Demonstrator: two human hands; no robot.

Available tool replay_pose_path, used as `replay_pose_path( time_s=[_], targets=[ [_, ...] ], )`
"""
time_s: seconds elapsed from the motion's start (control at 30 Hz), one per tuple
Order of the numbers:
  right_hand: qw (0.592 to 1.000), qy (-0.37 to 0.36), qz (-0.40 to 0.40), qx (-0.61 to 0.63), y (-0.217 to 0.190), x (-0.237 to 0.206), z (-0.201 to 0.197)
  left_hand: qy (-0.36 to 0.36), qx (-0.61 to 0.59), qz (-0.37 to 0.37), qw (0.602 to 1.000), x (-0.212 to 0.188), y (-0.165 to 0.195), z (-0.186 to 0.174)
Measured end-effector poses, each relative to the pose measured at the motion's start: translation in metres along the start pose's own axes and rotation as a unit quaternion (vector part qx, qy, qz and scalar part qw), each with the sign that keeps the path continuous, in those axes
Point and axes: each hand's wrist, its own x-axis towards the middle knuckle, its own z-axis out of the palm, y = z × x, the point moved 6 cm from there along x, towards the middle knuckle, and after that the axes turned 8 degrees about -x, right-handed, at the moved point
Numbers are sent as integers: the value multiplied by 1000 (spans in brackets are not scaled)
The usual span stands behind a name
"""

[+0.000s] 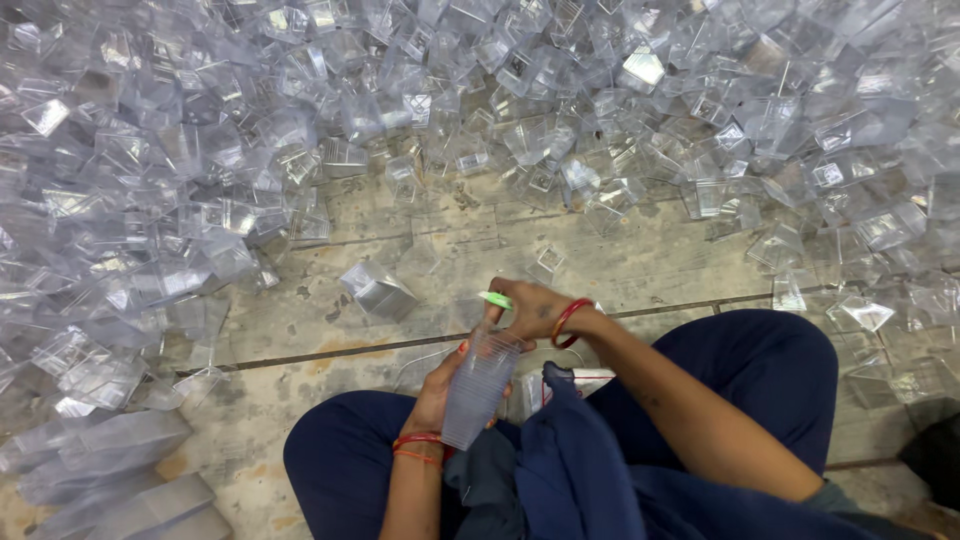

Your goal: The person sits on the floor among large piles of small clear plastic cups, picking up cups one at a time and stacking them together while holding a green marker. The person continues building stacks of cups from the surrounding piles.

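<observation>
On a stone floor [480, 250] heaped with clear cups [200, 150], the left hand [440, 385] is gripping a nested stack [480, 385] steady while the right hand [530, 308] is pinching a green tool [495, 300] at its rim.

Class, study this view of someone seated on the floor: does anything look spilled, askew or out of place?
Yes. Clear plastic cups lie heaped and tipped every way across the stone floor, not stacked. Only the nested stack in the left hand is orderly; the right hand rests at its top.

Left hand [437, 392] holding stacked clear cups [478, 388], right hand [530, 308] atop
</observation>
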Motion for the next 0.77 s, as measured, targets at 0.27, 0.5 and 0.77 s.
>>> replay_pose_path(
  time_s=[0.27, 0.5, 0.77],
  targets=[
    [909, 167, 209, -319, 52, -23, -69, 105, -46, 115, 987, 9, 21, -6],
    [971, 145, 177, -66, 88, -7, -55, 86, -37, 110, 990, 13, 13, -13],
    [917, -5, 70, 393, 37, -20, -36, 31, 15, 88, 995, 6, 15, 19]
  ],
)
